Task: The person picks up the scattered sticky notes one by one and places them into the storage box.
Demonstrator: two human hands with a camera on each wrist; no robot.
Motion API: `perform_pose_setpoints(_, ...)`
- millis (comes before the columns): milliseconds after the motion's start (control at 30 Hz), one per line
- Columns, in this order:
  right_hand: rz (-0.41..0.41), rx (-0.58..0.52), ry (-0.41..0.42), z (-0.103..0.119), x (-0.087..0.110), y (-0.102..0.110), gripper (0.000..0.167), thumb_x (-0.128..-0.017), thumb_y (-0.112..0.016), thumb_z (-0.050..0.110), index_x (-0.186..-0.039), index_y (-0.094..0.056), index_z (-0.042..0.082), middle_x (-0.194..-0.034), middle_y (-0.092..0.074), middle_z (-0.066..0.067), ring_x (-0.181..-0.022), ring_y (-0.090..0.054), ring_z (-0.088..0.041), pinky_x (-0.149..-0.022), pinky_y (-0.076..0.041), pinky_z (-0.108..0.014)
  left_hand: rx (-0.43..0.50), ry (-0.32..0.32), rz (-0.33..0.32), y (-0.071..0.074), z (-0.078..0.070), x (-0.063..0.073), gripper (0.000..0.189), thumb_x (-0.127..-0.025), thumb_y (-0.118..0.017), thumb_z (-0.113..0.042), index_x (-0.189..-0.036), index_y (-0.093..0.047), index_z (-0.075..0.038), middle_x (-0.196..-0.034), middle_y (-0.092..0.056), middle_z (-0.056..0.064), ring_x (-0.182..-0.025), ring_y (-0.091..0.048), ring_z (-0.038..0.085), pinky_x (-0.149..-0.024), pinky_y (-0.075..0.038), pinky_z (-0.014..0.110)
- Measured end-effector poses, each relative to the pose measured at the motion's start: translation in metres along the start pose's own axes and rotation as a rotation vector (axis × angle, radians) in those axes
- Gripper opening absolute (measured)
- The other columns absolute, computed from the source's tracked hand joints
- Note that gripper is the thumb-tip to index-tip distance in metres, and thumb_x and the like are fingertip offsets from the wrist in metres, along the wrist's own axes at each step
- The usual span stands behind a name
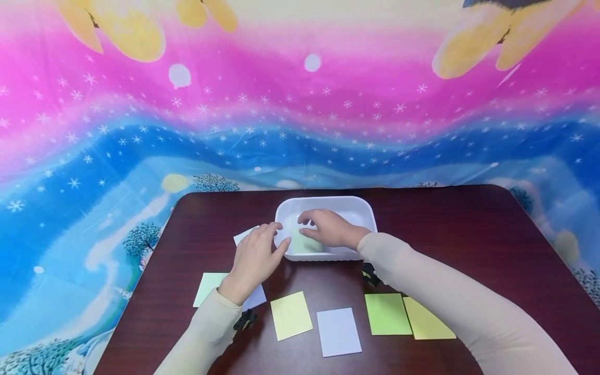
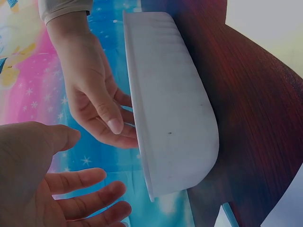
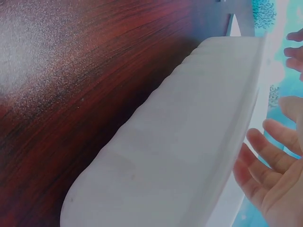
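A white plastic basin (image 1: 349, 256) stands at the far middle of the table. Inside it lies a pale green square (image 1: 307, 244), partly covered by my right hand (image 1: 330, 229). That hand reaches in over the near rim with loosely bent fingers, and I see nothing held. At the basin's left end is my left hand (image 1: 255, 255), fingers spread and thumb apart, empty in the left wrist view. Behind it a white square (image 1: 241, 235) shows in part. Below its wrist are a mint square (image 1: 208, 288) and a lavender-blue one (image 1: 255, 298), partly hidden.
Along the near side of the dark wood table (image 1: 487, 250) lie a pale yellow square (image 1: 291, 316), a whitish square (image 1: 339, 332), a lime green square (image 1: 388, 314) and a darker yellow square (image 1: 426, 322) beneath the right forearm. A patterned cloth (image 1: 300, 120) hangs behind the table.
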State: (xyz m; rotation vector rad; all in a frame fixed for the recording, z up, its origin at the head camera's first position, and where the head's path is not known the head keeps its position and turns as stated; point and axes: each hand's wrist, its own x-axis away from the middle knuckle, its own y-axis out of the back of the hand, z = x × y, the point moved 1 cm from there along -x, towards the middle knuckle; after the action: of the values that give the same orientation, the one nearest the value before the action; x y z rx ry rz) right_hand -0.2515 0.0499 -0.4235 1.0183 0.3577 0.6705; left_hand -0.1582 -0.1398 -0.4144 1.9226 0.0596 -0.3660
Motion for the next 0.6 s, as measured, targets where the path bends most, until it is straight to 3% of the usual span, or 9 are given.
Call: perform_pose_setpoints(600, -0.078, -0.006, 0.039, 0.013, 0.018, 0.011, 0.034, -0.1, -0.064, 0.027, -0.128, -0.067, 0.008, -0.123, -0.072, -0.006, -0.113, -0.067, -0.024, -0.1, -0.053, -0.041, 0.024, 0.001, 0.005, -0.001, -0.002, 0.0, 0.039, -0.094, -0.069, -0.038, -0.122, -0.068, -0.012, -0.104, -0.074, 0.008, -0.074, -0.064, 0.018, -0.067, -0.055, 0.037)
